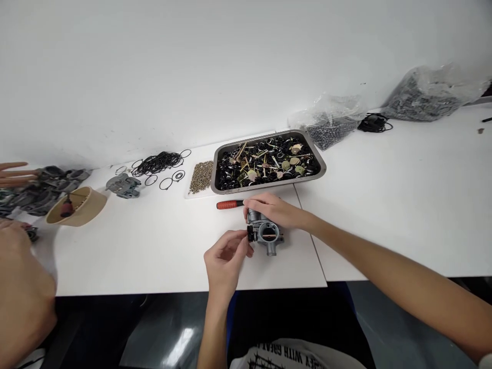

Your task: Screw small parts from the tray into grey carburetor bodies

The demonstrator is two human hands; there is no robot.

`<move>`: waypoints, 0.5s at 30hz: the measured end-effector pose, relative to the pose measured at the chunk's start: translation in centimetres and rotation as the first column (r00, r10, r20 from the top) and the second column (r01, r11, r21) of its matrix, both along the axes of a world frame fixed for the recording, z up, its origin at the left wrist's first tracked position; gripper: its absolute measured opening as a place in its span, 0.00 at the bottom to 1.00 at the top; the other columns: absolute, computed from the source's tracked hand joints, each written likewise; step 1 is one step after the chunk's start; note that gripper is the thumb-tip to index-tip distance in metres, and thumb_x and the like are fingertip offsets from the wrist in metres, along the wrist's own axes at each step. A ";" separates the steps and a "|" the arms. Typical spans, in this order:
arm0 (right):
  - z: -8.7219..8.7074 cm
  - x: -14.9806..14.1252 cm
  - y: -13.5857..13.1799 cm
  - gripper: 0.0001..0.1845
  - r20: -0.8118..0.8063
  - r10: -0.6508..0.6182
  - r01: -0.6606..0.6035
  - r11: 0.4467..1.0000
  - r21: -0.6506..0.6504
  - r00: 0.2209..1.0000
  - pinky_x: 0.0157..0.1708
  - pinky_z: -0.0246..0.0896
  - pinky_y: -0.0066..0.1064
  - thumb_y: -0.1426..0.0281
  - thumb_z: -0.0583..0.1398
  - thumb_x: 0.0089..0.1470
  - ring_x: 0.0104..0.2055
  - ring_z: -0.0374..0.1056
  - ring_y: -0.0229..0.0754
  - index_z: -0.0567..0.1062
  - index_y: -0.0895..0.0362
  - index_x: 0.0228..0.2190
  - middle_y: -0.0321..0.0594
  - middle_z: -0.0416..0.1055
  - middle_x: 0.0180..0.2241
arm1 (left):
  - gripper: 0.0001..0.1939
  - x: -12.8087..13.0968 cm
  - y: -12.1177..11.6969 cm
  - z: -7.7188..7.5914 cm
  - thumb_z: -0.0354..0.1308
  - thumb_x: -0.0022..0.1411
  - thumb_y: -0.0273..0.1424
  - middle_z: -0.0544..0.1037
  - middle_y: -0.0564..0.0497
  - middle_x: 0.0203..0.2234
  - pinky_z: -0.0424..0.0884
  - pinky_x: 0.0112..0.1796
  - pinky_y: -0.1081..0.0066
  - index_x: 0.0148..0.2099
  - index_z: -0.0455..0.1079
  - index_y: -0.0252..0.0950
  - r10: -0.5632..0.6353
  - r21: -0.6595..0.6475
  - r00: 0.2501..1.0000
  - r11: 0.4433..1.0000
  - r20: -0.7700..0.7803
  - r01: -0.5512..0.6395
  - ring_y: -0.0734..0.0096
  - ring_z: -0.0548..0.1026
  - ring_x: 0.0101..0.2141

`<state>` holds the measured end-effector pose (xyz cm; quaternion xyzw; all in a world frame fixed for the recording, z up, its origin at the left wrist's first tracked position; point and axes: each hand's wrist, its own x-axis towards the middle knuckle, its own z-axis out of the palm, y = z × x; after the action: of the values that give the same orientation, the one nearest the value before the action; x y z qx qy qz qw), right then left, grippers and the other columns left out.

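Nearby, a tray point(323, 166) and screwdriver point(227, 204) flank the metal body point(270, 248) pinched in both hands' point(226, 256) closed grip.

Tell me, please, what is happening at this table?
The person's right hand steadies a grey metal part on the table, while the left hand has its fingers at the black piece on its side. A red-handled tool lies just behind, near a tray of small parts. Another person's hands are at the left.
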<state>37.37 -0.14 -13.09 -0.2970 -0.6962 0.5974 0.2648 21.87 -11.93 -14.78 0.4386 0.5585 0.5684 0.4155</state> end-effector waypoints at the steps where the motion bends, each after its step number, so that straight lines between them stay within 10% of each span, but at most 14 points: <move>1: 0.0 0.0 0.0 0.21 0.002 0.001 -0.001 1.000 0.007 1.000 0.38 0.57 0.30 0.61 0.51 0.67 0.32 0.64 0.38 0.75 0.59 0.29 0.37 0.69 0.29 | 0.07 0.0 0.0 0.1 0.67 0.58 0.33 0.78 0.51 0.22 0.72 0.30 0.71 0.38 0.80 0.35 0.009 0.008 1.000 1.000 -0.015 -0.009 0.73 0.75 0.24; 15: 0.0 0.1 0.1 0.21 0.030 0.002 -0.003 0.998 0.056 1.000 0.39 0.56 0.31 0.61 0.50 0.68 0.34 0.64 0.39 0.75 0.59 0.29 0.38 0.70 0.30 | 0.07 -3.0 0.6 -0.9 0.68 0.59 0.32 0.81 0.47 0.24 0.75 0.32 0.69 0.39 0.80 0.35 -0.144 -0.008 0.981 0.989 0.129 0.146 0.68 0.78 0.25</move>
<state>37.49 -0.03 -13.05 -0.2976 -0.7169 0.5736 0.2618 18.91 -11.30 -15.65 0.4370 0.5024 0.5587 0.4945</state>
